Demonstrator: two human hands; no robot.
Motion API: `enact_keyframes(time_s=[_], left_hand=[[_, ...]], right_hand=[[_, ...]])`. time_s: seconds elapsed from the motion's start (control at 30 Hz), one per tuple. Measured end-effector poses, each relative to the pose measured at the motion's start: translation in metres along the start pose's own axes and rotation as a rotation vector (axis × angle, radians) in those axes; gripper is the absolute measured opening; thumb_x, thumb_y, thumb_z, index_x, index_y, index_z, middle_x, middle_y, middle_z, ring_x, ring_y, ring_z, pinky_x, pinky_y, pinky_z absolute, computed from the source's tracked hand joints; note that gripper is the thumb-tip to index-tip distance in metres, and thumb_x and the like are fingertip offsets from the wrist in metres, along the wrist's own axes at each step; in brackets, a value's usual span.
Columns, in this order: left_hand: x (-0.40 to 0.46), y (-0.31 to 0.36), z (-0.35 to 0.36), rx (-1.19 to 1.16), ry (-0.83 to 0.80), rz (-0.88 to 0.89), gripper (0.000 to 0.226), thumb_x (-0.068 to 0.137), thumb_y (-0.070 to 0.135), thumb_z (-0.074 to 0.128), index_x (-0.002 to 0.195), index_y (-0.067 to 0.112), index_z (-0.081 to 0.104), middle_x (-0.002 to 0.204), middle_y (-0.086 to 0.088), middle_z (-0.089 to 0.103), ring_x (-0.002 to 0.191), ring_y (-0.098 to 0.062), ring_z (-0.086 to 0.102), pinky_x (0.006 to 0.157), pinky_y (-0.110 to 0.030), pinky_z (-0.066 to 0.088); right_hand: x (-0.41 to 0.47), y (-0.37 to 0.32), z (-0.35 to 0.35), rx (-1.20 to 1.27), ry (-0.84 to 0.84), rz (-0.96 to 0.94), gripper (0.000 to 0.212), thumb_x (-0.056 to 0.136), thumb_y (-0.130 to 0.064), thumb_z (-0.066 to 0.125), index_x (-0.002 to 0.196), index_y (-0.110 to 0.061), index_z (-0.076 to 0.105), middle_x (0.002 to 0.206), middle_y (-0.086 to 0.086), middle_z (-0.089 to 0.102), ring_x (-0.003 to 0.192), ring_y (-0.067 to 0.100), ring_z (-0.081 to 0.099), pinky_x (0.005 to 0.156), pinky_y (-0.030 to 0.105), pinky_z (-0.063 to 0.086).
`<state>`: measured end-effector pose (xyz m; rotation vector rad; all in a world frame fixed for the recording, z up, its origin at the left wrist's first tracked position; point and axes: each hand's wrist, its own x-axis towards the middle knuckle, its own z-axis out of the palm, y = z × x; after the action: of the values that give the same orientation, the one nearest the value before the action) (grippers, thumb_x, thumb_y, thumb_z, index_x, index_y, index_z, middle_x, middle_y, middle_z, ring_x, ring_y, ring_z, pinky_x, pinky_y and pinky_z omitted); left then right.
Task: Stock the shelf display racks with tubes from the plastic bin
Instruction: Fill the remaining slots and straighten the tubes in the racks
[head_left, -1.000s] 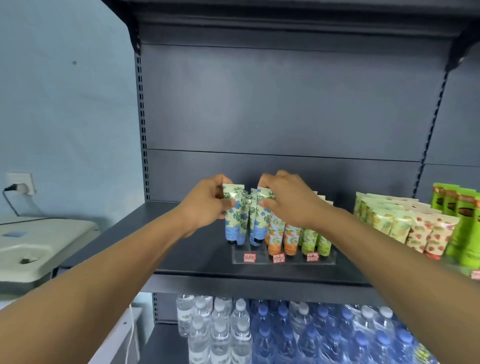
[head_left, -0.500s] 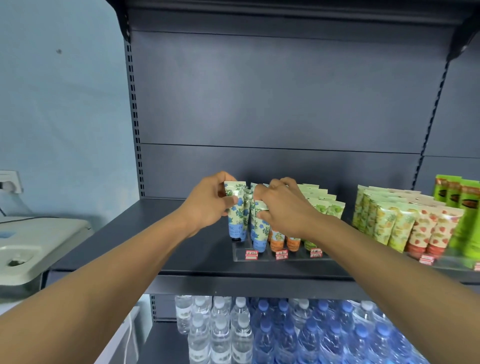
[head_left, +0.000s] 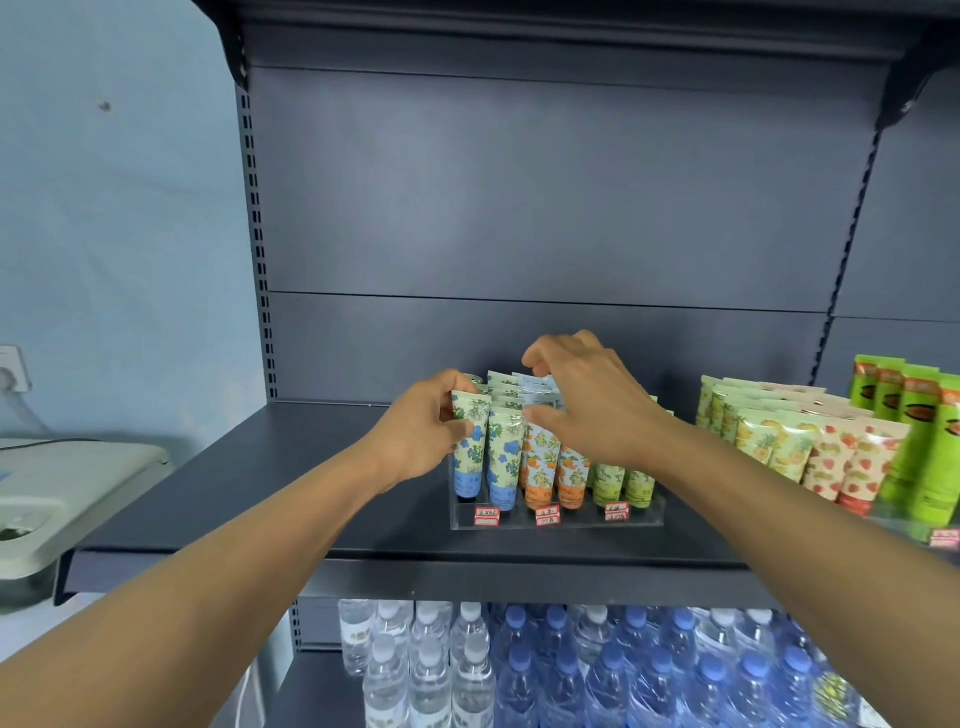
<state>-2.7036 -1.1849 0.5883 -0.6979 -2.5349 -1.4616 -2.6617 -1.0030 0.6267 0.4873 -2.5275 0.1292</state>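
A person's left hand (head_left: 423, 434) grips the upright blue-flowered tube (head_left: 469, 441) at the front-left corner of the clear display rack (head_left: 556, 519), its long axis near vertical, cap down. The right hand (head_left: 587, 410), at about two o'clock from the left, hovers with curled fingers touching the tube tops behind; whether it holds one cannot be told. The rack holds blue, orange and green rows; the plastic bin is out of view.

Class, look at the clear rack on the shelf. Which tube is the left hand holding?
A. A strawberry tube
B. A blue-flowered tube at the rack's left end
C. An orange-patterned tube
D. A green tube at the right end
B: the left hand grips the blue-flowered tube at the left end of the clear rack.
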Motion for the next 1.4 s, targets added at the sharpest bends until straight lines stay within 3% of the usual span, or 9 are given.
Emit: enact_keyframes(time_s=[0.13, 0.23, 0.53, 0.73, 0.87, 1.03, 1.2, 1.4], left_hand=[[-0.001, -0.005, 0.004, 0.031, -0.024, -0.015, 0.026, 0.091, -0.003, 0.05, 0.091, 0.023, 0.052, 0.1, -0.005, 0.067, 0.09, -0.018, 0.063, 0.076, -0.027, 0.053], [-0.001, -0.007, 0.006, 0.037, -0.014, -0.032, 0.028, 0.091, -0.005, 0.049, 0.092, 0.022, 0.051, 0.101, -0.005, 0.067, 0.092, -0.018, 0.063, 0.079, -0.03, 0.053], [-0.003, -0.007, 0.009, 0.095, 0.022, 0.004, 0.029, 0.09, -0.008, 0.048, 0.097, 0.02, 0.046, 0.109, -0.006, 0.065, 0.094, -0.015, 0.061, 0.069, -0.016, 0.049], [-0.009, -0.004, 0.007, 0.179, 0.092, 0.025, 0.034, 0.089, -0.008, 0.049, 0.107, 0.02, 0.043, 0.096, 0.002, 0.057, 0.078, -0.007, 0.055, 0.061, -0.008, 0.046], [-0.013, 0.003, 0.006, 0.228, 0.152, 0.027, 0.036, 0.087, -0.005, 0.055, 0.111, 0.018, 0.042, 0.098, 0.005, 0.053, 0.084, -0.007, 0.053, 0.061, -0.005, 0.043], [-0.021, 0.013, 0.009, 0.324, 0.239, 0.011, 0.051, 0.083, 0.003, 0.065, 0.126, 0.015, 0.041, 0.125, -0.004, 0.045, 0.105, -0.012, 0.048, 0.085, -0.02, 0.04], [-0.036, 0.011, 0.024, 0.313, 0.306, -0.072, 0.067, 0.079, 0.007, 0.071, 0.134, 0.015, 0.033, 0.135, -0.01, 0.037, 0.124, -0.024, 0.043, 0.102, -0.034, 0.041], [-0.062, -0.002, 0.052, 0.324, 0.292, -0.248, 0.074, 0.08, 0.012, 0.072, 0.138, 0.013, 0.027, 0.138, -0.016, 0.039, 0.125, -0.03, 0.043, 0.104, -0.039, 0.039]], right_hand=[[-0.005, 0.003, 0.002, 0.006, 0.006, 0.014, 0.04, 0.088, -0.034, 0.059, 0.122, -0.018, 0.046, 0.123, -0.002, 0.053, 0.118, 0.018, 0.04, 0.096, 0.034, 0.036], [-0.008, 0.004, 0.005, -0.004, -0.005, 0.019, 0.04, 0.087, -0.035, 0.059, 0.121, -0.019, 0.046, 0.124, -0.002, 0.052, 0.117, 0.018, 0.039, 0.096, 0.034, 0.036], [-0.014, 0.007, 0.005, 0.003, -0.007, 0.03, 0.045, 0.087, -0.035, 0.059, 0.126, -0.019, 0.044, 0.129, -0.001, 0.049, 0.121, 0.018, 0.037, 0.096, 0.033, 0.035], [-0.021, 0.012, 0.002, 0.024, -0.009, 0.05, 0.046, 0.087, -0.033, 0.06, 0.128, -0.018, 0.043, 0.129, 0.0, 0.048, 0.122, 0.019, 0.036, 0.1, 0.035, 0.037], [-0.03, 0.019, -0.002, 0.028, -0.012, 0.072, 0.05, 0.087, -0.034, 0.061, 0.13, -0.019, 0.041, 0.131, 0.0, 0.046, 0.124, 0.018, 0.034, 0.1, 0.034, 0.036], [-0.051, 0.032, -0.01, 0.052, 0.01, 0.127, 0.054, 0.087, -0.032, 0.061, 0.134, -0.018, 0.038, 0.136, 0.001, 0.04, 0.127, 0.019, 0.03, 0.103, 0.035, 0.032], [-0.086, 0.053, -0.012, 0.115, 0.109, 0.23, 0.059, 0.086, -0.027, 0.063, 0.136, -0.014, 0.036, 0.136, 0.006, 0.039, 0.126, 0.021, 0.032, 0.104, 0.033, 0.033], [-0.124, 0.078, -0.002, 0.221, 0.031, 0.319, 0.06, 0.088, -0.024, 0.063, 0.138, -0.01, 0.033, 0.138, 0.008, 0.039, 0.129, 0.021, 0.036, 0.104, 0.028, 0.032]])
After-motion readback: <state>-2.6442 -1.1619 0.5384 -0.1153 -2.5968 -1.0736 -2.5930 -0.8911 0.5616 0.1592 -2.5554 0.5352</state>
